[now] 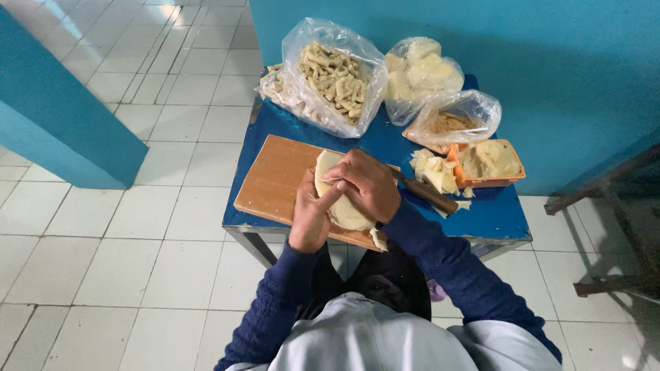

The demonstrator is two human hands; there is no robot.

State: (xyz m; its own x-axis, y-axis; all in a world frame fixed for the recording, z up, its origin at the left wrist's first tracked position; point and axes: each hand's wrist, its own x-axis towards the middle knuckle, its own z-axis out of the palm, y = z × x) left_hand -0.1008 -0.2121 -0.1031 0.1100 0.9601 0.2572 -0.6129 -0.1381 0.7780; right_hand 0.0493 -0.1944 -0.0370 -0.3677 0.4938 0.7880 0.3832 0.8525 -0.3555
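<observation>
— What are your hands on, seen from the head camera?

— Both hold a pale, flat round of dough (342, 206) at frame centre, over the brown wooden cutting board (275, 180) on the blue metal table (495, 216). My left hand (311, 221) cups it from below; my right hand (368, 184) curls over the top, fingers pinching.

— Which step?

— Shaping or folding, I'd judge; the dough's far edge is hidden. Next calls for steady thumb pressure.

— Around it?

— A brown-handled knife (427, 194), pale cut chunks (434, 172), an orange plastic tub of filling (489, 163), and a clear bag of finger-shaped pieces (335, 77) at upper centre.
</observation>
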